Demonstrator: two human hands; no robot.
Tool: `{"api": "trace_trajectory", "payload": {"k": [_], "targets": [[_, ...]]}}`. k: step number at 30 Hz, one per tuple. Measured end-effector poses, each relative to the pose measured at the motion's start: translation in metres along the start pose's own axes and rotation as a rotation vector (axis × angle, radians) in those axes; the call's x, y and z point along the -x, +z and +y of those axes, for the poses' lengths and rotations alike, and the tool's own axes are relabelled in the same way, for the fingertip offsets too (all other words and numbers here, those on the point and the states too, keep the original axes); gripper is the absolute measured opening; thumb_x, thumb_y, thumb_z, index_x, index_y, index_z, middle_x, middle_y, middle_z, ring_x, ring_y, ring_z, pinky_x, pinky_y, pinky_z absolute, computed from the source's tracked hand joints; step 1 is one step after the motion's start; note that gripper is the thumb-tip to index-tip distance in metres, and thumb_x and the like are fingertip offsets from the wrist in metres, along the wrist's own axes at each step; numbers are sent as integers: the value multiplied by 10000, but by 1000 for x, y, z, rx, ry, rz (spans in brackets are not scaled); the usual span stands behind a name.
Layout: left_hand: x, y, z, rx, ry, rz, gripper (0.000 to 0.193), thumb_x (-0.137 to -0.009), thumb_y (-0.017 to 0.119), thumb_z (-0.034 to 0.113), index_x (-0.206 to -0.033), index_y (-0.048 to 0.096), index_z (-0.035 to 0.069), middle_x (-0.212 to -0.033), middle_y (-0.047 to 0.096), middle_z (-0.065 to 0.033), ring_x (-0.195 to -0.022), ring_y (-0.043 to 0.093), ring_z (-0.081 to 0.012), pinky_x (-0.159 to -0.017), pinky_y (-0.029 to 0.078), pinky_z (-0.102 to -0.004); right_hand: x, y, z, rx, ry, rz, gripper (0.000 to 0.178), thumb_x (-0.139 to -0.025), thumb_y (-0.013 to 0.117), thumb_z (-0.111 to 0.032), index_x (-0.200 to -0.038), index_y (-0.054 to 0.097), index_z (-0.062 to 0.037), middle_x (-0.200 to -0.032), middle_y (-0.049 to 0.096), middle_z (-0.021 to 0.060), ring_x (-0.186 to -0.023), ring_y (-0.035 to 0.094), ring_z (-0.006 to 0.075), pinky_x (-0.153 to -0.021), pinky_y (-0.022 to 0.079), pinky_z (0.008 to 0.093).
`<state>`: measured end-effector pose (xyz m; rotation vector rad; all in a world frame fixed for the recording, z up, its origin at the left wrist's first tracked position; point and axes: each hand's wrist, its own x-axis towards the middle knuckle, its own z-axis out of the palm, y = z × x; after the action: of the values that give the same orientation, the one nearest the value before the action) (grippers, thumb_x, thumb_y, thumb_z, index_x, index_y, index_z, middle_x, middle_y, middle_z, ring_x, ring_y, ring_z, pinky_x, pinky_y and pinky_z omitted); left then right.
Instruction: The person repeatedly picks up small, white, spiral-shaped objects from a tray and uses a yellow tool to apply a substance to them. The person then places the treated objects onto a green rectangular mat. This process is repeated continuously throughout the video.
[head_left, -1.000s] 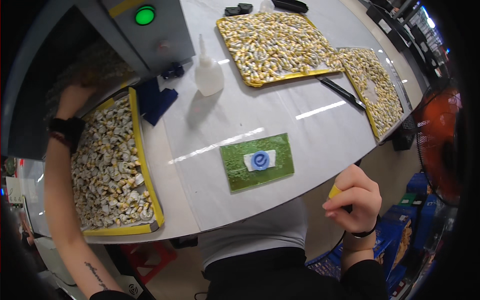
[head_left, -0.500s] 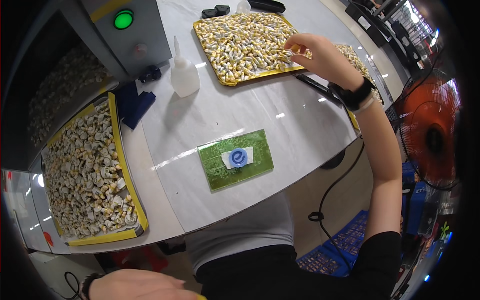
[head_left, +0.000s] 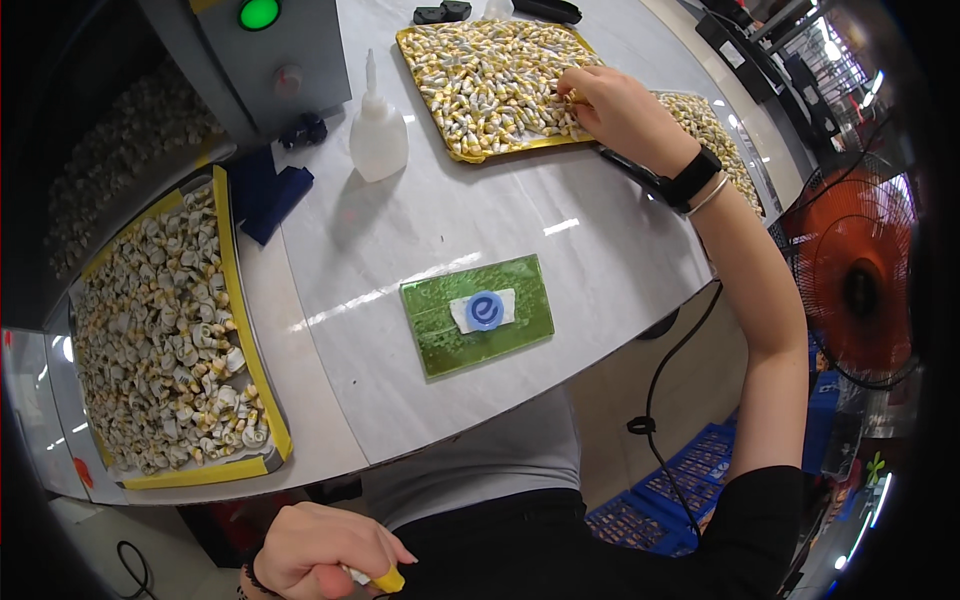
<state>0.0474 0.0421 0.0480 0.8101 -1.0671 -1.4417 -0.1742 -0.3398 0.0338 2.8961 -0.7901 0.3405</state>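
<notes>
The right hand (head_left: 628,118), fingers drawn together, dips to small yellow-and-white pieces (head_left: 490,85) in a yellow-rimmed rectangular tray (head_left: 530,151); its grip is hidden. The left hand (head_left: 325,550) curls low, hold unclear. On the marbled counter (head_left: 480,215), a round blue disc (head_left: 485,323) bears one curled darker mark.

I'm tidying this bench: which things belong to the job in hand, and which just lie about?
Likely in the job:
small pieces at the right hand
upper tray holding them
perhaps the left tray and green slab

Likely just lying about:
dark blue item
slim black object by that hand's wrist
squeeze bottle, perhaps
</notes>
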Motion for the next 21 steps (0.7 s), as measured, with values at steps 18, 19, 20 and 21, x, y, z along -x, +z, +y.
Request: {"api": "trace_trajectory", "payload": {"k": [18,19,20,21], "targets": [[6,18,-38,305,-35,226,401,-818,680,249,-987,512,-73,-817,627,-191,-773,646,-269,-769,533,-435,2,3,3,-60,84,8,130,-784,600,-60,-896,579,3,-857,597,153,-793,575,306,-716,461,365],[5,19,-38,322,-30,228,393,-809,690,238,-974,524,-78,-809,631,-194,-768,649,-273,-764,535,-435,1,0,2,-89,111,-5,127,-783,606,-64,-886,571,2,-844,593,149,-781,572,297,-711,460,359],[4,20,-38,339,-24,230,385,-801,700,227,-960,535,-83,-801,635,-197,-762,651,-276,-759,538,-435,0,-3,2,-118,138,-18,126,-782,613,-68,-875,562,0,-831,590,144,-768,569,288,-705,459,354],[3,20,-38,355,-18,233,378,-792,709,215,-947,546,-88,-792,639,-200,-757,654,-280,-754,540,-435,0,-4,2,-137,120,1,119,-777,607,-67,-860,554,-1,-805,587,144,-750,569,286,-683,460,358]]}}
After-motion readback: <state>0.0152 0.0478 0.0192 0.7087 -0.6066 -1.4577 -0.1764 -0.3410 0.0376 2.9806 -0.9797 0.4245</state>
